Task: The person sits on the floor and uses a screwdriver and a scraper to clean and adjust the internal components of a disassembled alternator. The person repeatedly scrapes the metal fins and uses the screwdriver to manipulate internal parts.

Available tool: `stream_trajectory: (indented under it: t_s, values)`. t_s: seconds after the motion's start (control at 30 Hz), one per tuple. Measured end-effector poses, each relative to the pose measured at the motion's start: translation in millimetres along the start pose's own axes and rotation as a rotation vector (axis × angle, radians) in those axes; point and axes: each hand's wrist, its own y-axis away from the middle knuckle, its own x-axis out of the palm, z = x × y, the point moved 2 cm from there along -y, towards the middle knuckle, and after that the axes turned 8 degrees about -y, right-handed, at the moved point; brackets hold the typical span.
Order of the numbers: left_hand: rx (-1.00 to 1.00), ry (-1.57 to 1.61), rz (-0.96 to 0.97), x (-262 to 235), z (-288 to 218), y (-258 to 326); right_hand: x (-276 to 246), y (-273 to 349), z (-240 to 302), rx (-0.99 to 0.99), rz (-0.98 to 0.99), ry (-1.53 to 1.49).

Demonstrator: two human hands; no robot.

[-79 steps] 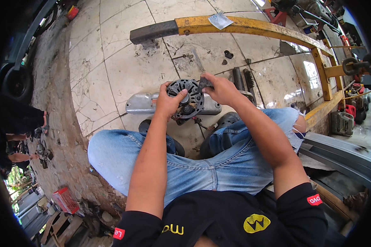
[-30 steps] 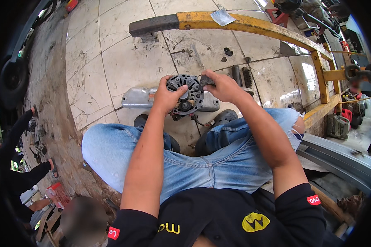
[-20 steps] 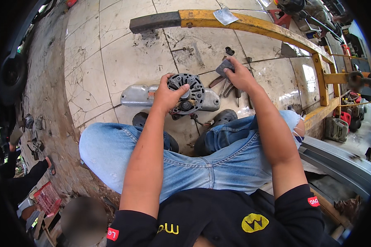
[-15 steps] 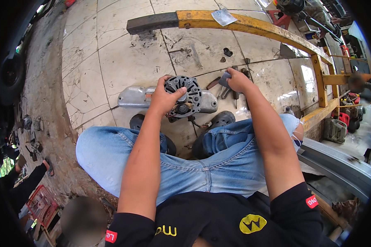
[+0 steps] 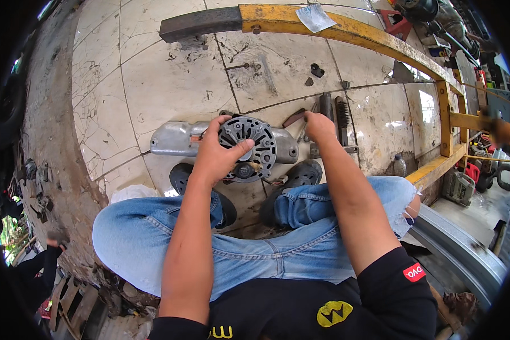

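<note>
My left hand (image 5: 216,153) is wrapped round the near left side of a round, slotted grey alternator (image 5: 259,133), its thumb lying across the middle. The alternator rests over a long silver metal cover (image 5: 173,139) on the tiles, between my feet. To the right, my right hand (image 5: 321,128) is closed low over a group of tools, fingertips pinched together; whatever they grip is hidden. Just left of those fingertips lies a brownish tool handle (image 5: 294,117). A dark tool handle (image 5: 325,104) and a wire brush (image 5: 342,112) lie right beside the hand.
A yellow steel frame (image 5: 345,34) with a dark end spans the far side and runs down the right. Small dark parts (image 5: 317,70) lie on the tiles beyond the tools. A plastic bottle (image 5: 399,164) stands by my right knee, near a metal channel (image 5: 459,238).
The grey flat piece in my right hand is no longer visible. That hand has moved nearer and lower over the tools. My left hand stays on the alternator; the whole view has shifted slightly.
</note>
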Motion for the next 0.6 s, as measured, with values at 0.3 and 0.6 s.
stream_trajectory:
  t_s: [0.3, 0.6]
  values:
    - [0.078, -0.058, -0.032, 0, 15, -6, 38, -11, 33, -0.222, -0.155, 0.211]
    - [0.066, 0.015, -0.041, 3, 23, -9, -46, -15, 59, -0.156, -0.297, -0.400]
